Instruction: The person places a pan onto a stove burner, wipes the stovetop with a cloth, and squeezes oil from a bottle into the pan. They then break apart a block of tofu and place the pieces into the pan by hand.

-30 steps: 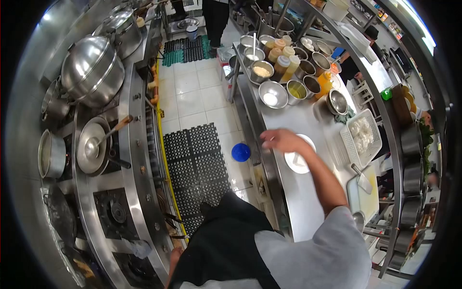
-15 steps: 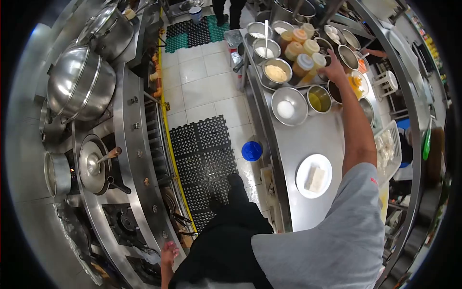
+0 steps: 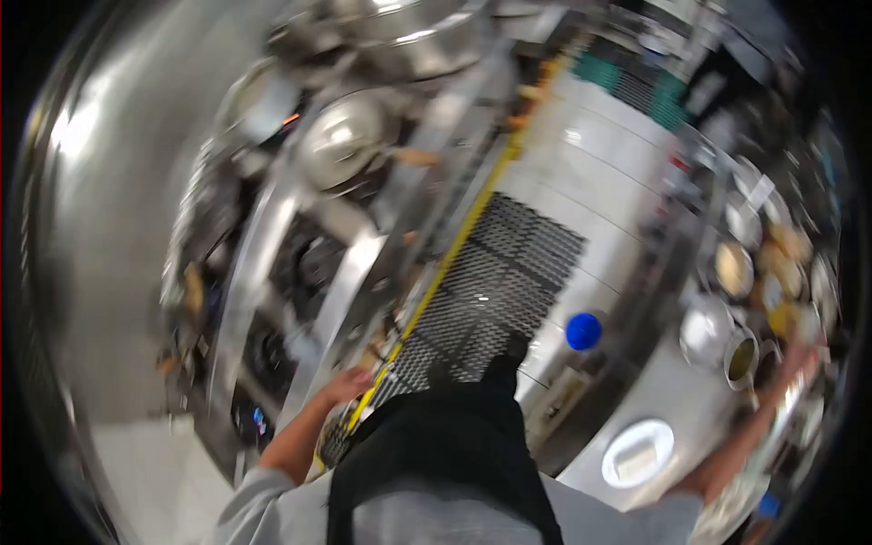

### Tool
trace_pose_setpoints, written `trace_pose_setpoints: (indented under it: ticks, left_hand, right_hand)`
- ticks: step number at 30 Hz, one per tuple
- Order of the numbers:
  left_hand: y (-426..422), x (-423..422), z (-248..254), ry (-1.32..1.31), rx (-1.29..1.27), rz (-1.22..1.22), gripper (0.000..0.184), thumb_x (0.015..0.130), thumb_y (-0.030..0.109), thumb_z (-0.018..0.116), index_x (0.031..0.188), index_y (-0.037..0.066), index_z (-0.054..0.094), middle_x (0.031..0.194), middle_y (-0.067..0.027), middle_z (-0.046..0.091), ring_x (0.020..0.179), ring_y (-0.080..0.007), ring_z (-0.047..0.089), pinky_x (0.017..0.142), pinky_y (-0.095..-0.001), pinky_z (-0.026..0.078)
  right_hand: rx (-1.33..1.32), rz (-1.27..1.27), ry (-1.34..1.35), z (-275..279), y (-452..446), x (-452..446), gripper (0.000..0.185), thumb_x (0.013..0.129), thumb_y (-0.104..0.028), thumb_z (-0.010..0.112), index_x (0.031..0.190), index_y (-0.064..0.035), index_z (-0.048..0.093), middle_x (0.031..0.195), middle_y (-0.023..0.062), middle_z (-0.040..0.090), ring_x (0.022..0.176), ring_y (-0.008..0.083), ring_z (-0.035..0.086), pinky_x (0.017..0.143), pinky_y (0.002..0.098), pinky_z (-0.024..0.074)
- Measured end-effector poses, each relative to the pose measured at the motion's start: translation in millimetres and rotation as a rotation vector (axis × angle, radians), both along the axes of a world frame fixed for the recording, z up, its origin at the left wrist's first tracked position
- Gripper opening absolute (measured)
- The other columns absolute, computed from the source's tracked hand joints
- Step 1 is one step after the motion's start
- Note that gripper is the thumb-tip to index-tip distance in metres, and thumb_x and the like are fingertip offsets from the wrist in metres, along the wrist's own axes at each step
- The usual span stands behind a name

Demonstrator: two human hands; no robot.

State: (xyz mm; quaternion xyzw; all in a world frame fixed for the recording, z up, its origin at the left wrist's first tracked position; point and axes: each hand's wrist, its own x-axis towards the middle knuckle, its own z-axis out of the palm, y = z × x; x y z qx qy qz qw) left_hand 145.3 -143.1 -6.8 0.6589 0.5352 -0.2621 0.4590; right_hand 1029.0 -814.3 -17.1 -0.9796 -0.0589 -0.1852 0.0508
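Motion blurs the whole view. My right hand (image 3: 801, 350) is stretched out over the prep counter (image 3: 595, 454), at the far edge of the squeeze bottles (image 3: 783, 272). Its fingers are too smeared to show whether they hold anything. Near that arm are a steel bowl (image 3: 706, 329) and a steel pot of yellowish liquid (image 3: 741, 359). A white plate (image 3: 656, 437) bearing a pale block (image 3: 636, 463) lies closer to me. Low beside the front of the stove, my left hand (image 3: 348, 386) hangs with its fingers blurred.
On the left runs a stove line with a wok (image 3: 341, 145), a large steel pot (image 3: 413, 45) and burners (image 3: 313, 259). A black rubber mat (image 3: 495, 272) and a blue round object (image 3: 583, 331) are on the tiled floor. Another person's dark legs (image 3: 718, 77) stand at the far end.
The view has swung left toward the stove, so the counter now sits farther right. My left hand and forearm show more fully. My right arm remains extended over the counter.
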Motion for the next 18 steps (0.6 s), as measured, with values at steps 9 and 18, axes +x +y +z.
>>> trace_pose_setpoints:
  ticks: [9,18]
  left_hand:
    - [-31.2,8.9,10.4,-0.408,0.263,-0.322,0.045,0.089,0.031,0.070,0.124,0.004,0.061,0.120,-0.0148,0.064,0.107,-0.0273,0.063,0.093,-0.0364,0.051]
    - [-48.7,-146.1,77.4,-0.739,0.302,0.016,0.068,0.078,0.032,0.082,0.134,0.006,0.053,0.121,-0.0163,0.057,0.107,-0.0301,0.061,0.092,-0.0394,0.051]
  right_hand:
    - [0.387,0.593,0.018,121.8,241.5,-234.0,0.075,0.076,-0.015,0.072,0.144,-0.0042,0.040,0.136,0.0148,0.050,0.125,0.0289,0.049,0.109,0.0394,0.0368]
    - [0.439,1.513,1.125,140.2,566.4,-700.1,0.071,0.061,-0.008,0.075,0.126,-0.0044,0.046,0.114,0.0115,0.052,0.107,0.0248,0.054,0.097,0.0361,0.0441]
